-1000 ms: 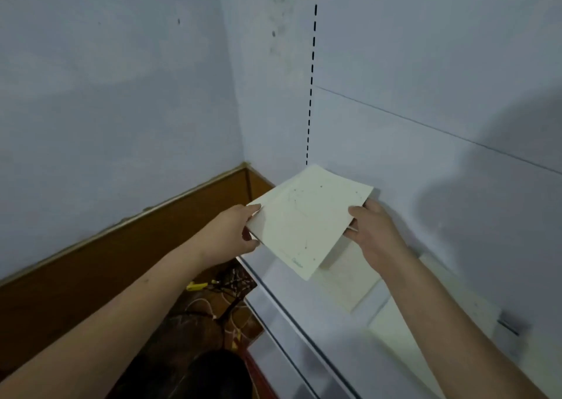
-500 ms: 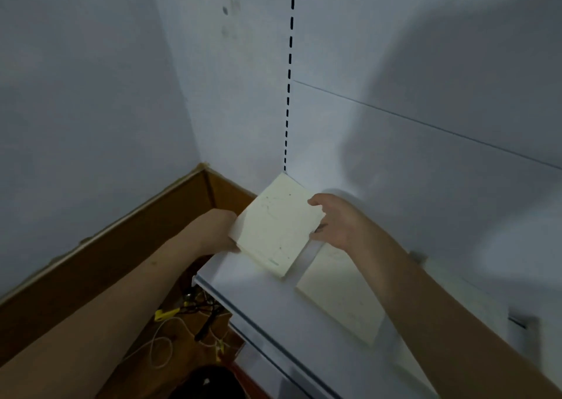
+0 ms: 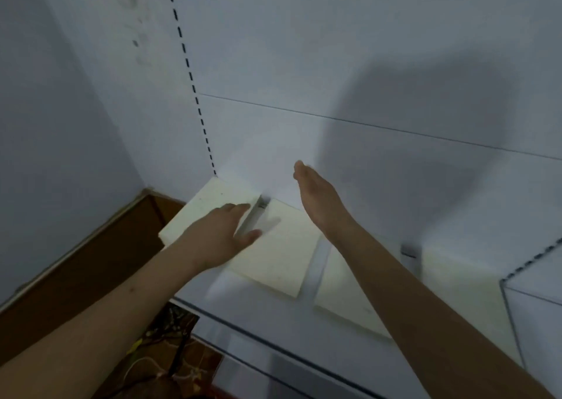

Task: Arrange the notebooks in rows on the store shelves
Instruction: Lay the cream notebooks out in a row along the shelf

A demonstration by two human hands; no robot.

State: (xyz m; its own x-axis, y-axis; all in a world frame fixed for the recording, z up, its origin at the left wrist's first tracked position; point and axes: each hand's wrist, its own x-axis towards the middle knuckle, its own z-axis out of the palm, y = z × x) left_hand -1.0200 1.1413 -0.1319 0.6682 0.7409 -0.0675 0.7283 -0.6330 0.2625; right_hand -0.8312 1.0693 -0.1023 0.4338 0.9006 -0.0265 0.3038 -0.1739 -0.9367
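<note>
At the left end of the shelf, head view: corner notebook now lying flat in the back corner, against the rear panel, no longer carried between both hands as half a second earlier. Left hand spread flat, fingers straight, resting over the near right part of that notebook and reaching toward the gap beside it; holding nothing. Right hand lifted clear above the shelf, fingers straight and together, empty. Second notebook just beside the first, third notebook next along, separated by narrow gaps; row reads as three placed, edges roughly parallel. Judged: placement of this notebook complete, only squaring-up left before fetching another.

Hard to make out: motion blur over the left fingertips and over a grey strip between the first two notebooks; nature of that strip cannot be told. Third notebook partly covered by the right forearm. Anything further right cut off or washed out. Cables on the floor below, dim.
</note>
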